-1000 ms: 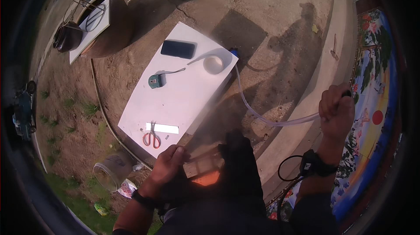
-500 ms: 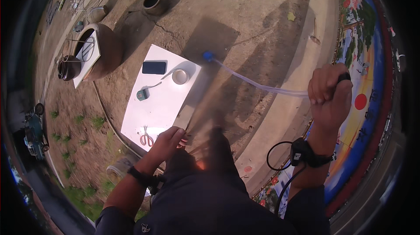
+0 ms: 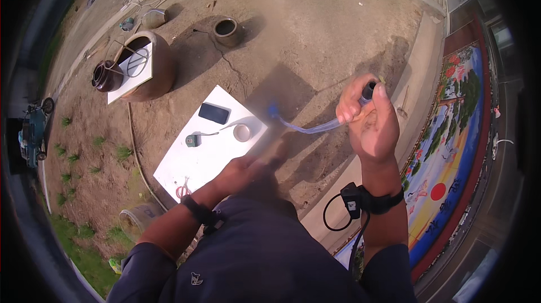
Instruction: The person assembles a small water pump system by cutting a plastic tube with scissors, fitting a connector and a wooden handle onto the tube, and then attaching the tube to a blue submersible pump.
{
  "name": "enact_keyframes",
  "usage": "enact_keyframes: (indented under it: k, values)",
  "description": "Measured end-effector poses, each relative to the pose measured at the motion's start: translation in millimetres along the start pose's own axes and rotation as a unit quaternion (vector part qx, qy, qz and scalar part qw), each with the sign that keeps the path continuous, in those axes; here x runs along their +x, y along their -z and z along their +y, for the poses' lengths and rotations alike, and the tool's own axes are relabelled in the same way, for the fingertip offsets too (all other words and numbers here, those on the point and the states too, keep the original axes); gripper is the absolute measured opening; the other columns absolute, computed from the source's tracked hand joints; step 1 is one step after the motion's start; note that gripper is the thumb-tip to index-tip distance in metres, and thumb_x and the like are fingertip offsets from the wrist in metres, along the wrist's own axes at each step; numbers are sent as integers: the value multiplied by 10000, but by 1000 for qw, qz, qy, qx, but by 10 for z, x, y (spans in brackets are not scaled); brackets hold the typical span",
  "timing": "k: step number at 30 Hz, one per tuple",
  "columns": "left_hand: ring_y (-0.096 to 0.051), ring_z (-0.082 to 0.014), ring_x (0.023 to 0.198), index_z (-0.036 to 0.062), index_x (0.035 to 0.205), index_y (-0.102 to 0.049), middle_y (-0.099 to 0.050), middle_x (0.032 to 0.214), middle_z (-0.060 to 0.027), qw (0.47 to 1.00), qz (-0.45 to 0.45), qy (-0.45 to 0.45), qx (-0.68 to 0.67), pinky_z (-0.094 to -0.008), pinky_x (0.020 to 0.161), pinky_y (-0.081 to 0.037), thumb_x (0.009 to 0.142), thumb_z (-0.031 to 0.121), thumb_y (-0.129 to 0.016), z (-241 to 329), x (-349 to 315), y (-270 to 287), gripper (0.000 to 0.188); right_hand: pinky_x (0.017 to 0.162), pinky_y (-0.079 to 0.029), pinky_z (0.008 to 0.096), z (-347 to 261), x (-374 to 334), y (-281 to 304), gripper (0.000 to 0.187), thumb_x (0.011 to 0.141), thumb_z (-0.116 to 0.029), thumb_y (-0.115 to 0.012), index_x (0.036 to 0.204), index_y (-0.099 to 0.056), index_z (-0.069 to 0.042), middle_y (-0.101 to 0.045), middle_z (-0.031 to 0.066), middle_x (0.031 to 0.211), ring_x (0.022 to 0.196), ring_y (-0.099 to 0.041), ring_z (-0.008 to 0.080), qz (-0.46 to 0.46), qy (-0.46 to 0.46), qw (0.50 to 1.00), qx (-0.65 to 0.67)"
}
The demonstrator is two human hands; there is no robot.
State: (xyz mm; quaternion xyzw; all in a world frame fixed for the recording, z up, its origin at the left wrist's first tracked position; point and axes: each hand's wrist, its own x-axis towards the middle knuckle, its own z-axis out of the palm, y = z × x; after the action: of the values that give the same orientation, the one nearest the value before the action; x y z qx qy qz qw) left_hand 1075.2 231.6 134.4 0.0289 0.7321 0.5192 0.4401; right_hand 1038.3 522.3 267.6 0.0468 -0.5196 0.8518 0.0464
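Observation:
My right hand (image 3: pixel 372 125) is raised at the right, its fingers wrapped round a clear flexible tube (image 3: pixel 313 130). A black cylindrical end (image 3: pixel 369 90) sticks out of the top of that grip. From the fist the tube runs left to a blurred blue end (image 3: pixel 274 110). Smeared by motion, my left hand (image 3: pixel 242 173) is at the near right side of a white board (image 3: pixel 197 162); its fingers cannot be made out. On the board lie a dark phone (image 3: pixel 213 113), a roll of tape (image 3: pixel 242 132), a green tape measure (image 3: pixel 193 140) and scissors (image 3: pixel 183 190).
A large clay jar (image 3: pixel 160 72) stands at the far left, with a small brown pot (image 3: pixel 107 76) beside it. Another pot (image 3: pixel 226 31) sits on the dirt ground. A concrete kerb and a painted wall panel (image 3: pixel 445 151) run along the right. A hose (image 3: pixel 133 139) lies left of the board.
My right hand has swung left and turned, bringing the tube with it. My left hand has moved right and forward past the board's near corner. The view has shifted.

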Motion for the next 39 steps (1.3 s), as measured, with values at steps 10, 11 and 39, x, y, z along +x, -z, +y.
enact_keyframes:
  k: [10, 11, 39]
  values:
    - [-582, -336, 1190, 8, 1374, -500, -557, 1317, -217, 937, 210, -276, 44, -431, 985, -501, 921, 276, -745, 1283, 716, 322, 581, 841, -477, 271, 50, 1302, -392, 315, 1070, -321, -502, 1096, -614, -27, -630, 38, 913, 901, -585, 101, -213, -71, 964, -146]
    - [-579, -334, 1167, 16, 1367, -506, -557, 1303, -217, 908, 248, -335, 44, -433, 978, -497, 906, 241, -761, 1440, 785, 352, 573, 846, -481, 279, 57, 1400, -401, 277, 1059, -258, -505, 1094, -617, -8, -640, 52, 941, 918, -595, 118, -231, -60, 957, -164]
    - [-417, -35, 622, 18, 1222, -589, -455, 715, 43, 685, 697, -111, -180, -217, 555, -369, 1102, 345, -454, 2579, 2884, 2279, 374, 776, -488, 262, -238, 5804, 1830, 403, 986, -213, -641, 1304, -568, 22, -694, 73, 968, 889, -670, 126, -299, -184, 896, -272]
